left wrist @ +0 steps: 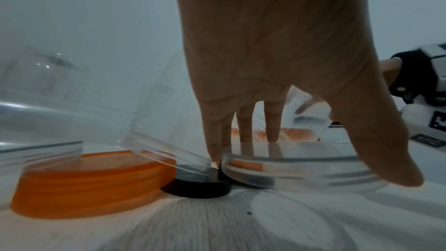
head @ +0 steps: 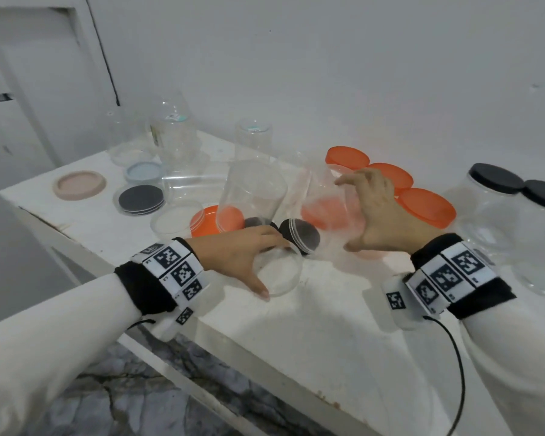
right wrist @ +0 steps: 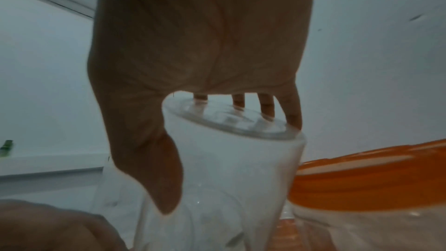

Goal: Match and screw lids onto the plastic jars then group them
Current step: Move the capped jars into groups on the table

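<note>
Left hand [head: 236,251] grips a clear lid [head: 279,273] flat on the counter [head: 312,325], while the right hand [head: 381,212], toward two o'clock from it, grasps an upright clear jar [head: 326,196] from above, its long axis vertical, just beside the lid.

Bare table [head: 312,309] front edge free, jars [head: 252,196] & lids [head: 140,199] crowd the back

Clear lid [left wrist: 301,167] centre right of the left wrist view: transparent glossy plastic. Orange lid [left wrist: 91,182] lower left: translucent smooth plastic. Black lid [left wrist: 195,188]: matt. Jar [right wrist: 229,178] in the right wrist view: clear, cloudy plastic. Table [head: 296,325]: white, matt, scuffed. Wristbands [head: 472,272]: black cloth.
</note>
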Demonstrator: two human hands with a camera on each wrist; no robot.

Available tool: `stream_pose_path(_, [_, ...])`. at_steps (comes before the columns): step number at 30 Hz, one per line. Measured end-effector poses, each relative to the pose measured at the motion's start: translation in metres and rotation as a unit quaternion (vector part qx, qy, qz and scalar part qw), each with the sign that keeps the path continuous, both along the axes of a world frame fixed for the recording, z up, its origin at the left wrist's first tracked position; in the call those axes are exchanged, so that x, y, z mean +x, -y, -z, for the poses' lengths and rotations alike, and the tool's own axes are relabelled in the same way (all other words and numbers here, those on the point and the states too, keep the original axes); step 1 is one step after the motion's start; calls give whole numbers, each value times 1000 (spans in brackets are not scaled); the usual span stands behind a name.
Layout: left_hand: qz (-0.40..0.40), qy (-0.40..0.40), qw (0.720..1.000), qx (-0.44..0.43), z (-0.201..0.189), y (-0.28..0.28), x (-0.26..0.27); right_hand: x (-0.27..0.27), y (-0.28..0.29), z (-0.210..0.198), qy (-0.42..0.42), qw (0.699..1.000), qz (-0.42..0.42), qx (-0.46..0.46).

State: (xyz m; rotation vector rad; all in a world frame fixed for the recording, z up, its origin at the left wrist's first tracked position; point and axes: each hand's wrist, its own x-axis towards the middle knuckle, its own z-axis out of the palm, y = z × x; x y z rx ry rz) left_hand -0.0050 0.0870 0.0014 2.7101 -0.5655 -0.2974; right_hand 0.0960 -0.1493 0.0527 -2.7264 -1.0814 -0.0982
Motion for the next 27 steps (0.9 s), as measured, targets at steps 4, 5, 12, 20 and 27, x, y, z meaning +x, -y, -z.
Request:
stream_pose_path(4, [14, -6, 1000, -25, 3, 3, 2, -10, 27, 1, -24, 997, 16, 77])
stream_pose_path(5, [19, -4, 999, -32, 4, 5, 4, -14, 33, 0, -29, 994, 19, 103])
stream_pose_path(12, [28, 12, 992, -126, 1, 12, 10, -42, 65, 5, -20, 978, 109, 178])
stream_pose_path(20, [13, 43, 981, -190, -4, 17, 16, -66, 88, 26, -95, 957, 202, 184])
stream_pose_path(27, [5, 46, 968, -246, -6, 33, 19, -77, 92, 45, -133, 952, 199, 189])
